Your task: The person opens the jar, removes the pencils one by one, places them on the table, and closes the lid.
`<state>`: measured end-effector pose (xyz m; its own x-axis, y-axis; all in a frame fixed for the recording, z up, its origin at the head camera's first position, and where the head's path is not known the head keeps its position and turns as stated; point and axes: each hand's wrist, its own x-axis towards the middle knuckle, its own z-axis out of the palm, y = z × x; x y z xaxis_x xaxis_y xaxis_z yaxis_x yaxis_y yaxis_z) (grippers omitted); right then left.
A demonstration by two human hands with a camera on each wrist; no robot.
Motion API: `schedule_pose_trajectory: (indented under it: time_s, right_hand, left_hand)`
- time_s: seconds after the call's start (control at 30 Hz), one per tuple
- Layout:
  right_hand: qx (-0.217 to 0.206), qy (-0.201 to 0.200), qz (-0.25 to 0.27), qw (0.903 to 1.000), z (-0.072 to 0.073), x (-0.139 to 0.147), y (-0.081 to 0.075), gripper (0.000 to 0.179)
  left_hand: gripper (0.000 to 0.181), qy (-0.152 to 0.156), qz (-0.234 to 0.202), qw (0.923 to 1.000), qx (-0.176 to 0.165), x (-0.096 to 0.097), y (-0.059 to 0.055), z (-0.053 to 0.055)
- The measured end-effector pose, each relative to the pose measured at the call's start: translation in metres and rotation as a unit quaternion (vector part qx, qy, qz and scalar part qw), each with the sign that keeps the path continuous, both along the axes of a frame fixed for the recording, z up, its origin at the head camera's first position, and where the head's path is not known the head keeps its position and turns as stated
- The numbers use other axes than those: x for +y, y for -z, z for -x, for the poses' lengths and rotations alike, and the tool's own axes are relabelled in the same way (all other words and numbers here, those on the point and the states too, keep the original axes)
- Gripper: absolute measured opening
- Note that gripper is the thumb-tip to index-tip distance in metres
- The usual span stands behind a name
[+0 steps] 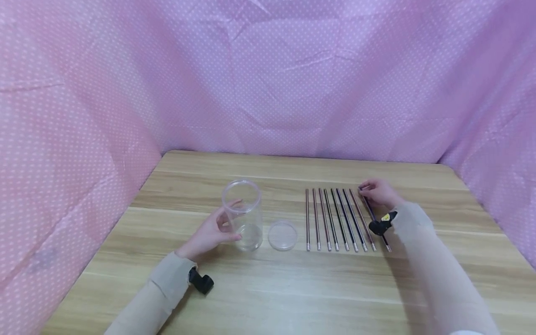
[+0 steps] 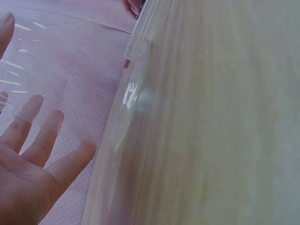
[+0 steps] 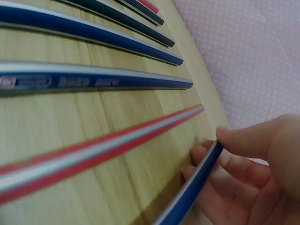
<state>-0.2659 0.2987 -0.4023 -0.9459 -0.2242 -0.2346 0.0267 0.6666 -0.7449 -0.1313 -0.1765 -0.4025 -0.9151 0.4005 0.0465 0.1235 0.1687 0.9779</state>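
A clear plastic jar (image 1: 253,218) stands upright and lidless at the middle left of the table. My left hand (image 1: 213,232) holds it from its left side, thumb near the bottom and fingers behind the wall; the left wrist view shows those fingers (image 2: 40,145) curved around the see-through side. At the right end of a row of pencils, my right hand (image 1: 378,192) pinches the far end of a blue pencil (image 3: 190,190) between thumb and fingers. This pencil slants, its eraser end pointing toward me. Next to it lies a red pencil (image 3: 117,143).
A round clear lid (image 1: 282,236) lies flat between the jar and the pencils. Several red, dark and blue pencils (image 1: 332,218) lie side by side, eraser ends toward me. Pink dotted cloth (image 1: 293,93) hangs behind and beside the wooden table (image 1: 268,288).
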Motion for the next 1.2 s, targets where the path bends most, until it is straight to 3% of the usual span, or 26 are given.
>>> schedule_pose_trajectory:
  time_s: [0.33, 0.5, 0.63, 1.03, 1.2]
  right_hand:
    - [0.018, 0.028, -0.022, 0.9992, 0.000, -0.012, -0.005, 0.033]
    - [0.042, 0.024, -0.034, 0.9983, 0.000, -0.016, -0.005, 0.029]
    - [0.029, 0.020, -0.034, 0.9988, 0.000, -0.018, -0.004, 0.029]
    - [0.070, 0.020, -0.108, 0.9915, 0.003, -0.020, 0.005, 0.027]
    - [0.074, 0.026, -0.110, 0.9908, 0.001, -0.023, 0.004, 0.026]
  left_hand:
    - [0.088, 0.000, -0.001, 1.0000, 0.009, -0.001, -0.001, 0.002]
    - [0.088, 0.002, -0.003, 0.9999, 0.011, -0.002, -0.002, 0.002]
    - [0.087, 0.001, -0.002, 1.0000, 0.007, -0.002, -0.002, 0.002]
    - [0.088, -0.004, -0.007, 0.9999, 0.006, -0.001, 0.001, 0.001]
    - [0.087, 0.001, -0.007, 0.9999, 0.010, -0.001, 0.000, 0.001]
